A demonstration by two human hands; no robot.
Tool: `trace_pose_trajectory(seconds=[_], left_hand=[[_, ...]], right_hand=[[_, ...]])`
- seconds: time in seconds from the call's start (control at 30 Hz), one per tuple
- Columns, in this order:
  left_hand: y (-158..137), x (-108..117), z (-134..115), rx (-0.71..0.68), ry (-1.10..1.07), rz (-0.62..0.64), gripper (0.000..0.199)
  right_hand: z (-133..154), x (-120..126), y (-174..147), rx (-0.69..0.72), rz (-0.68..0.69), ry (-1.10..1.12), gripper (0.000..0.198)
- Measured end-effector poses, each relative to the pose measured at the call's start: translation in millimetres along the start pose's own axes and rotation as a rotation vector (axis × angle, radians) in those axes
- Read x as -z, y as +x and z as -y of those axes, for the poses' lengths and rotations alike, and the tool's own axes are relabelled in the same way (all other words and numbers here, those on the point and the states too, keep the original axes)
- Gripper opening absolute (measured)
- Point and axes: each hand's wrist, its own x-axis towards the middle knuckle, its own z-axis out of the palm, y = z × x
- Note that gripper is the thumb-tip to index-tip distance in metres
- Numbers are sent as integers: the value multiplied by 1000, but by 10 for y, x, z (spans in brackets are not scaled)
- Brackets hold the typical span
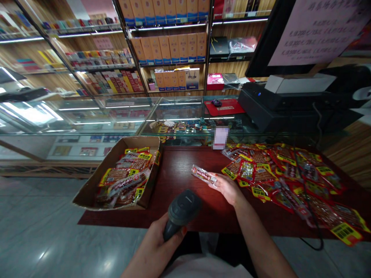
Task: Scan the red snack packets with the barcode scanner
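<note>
Left hand (pixel 159 236) clasped round scanner (pixel 184 208) — right hand (pixel 227 188) pinching slim packet (pixel 203 174) — hands apart.

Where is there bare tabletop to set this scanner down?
The widest bare patch of the red-brown table lies between the cardboard box and the packet in the right hand. A narrow strip shows at the near edge, between right forearm and heaped packets. Crowded: the table's right side under that heap, and the box's inside.

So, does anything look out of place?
Yes: the red-and-yellow plastic snack packets on the right lie jumbled, and the frontmost packet seems to overhang the edge of the dark-red wooden table.
</note>
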Motion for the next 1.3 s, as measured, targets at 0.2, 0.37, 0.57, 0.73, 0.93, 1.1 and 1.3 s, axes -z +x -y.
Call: trace_pose_trajectory(seconds=[0.2, 0.37, 0.57, 0.73, 0.93, 1.1, 1.3], left_hand=[[93, -20, 88, 5, -42, -11, 19], [87, 18, 105, -11, -75, -59, 14], [148, -21, 101, -9, -157, -104, 15], [173, -23, 151, -9, -177, -124, 23], [138, 3, 298, 57, -177, -137, 26], [91, -33, 448, 98, -187, -152, 34], [124, -12, 530, 151, -164, -130, 49]], right_hand=[[48, -192, -28, -28, 17, 20, 35], [54, -350, -18, -44, 61, 16, 36], [41, -504, -41, -77, 92, -13, 35], [19, -492, -41, -83, 70, -46, 30], [168, -948, 134, -63, 115, 62, 21], [307, -1899, 341, -107, 461, 44, 36], [219, -1566, 308, 389, 227, -616, 45]])
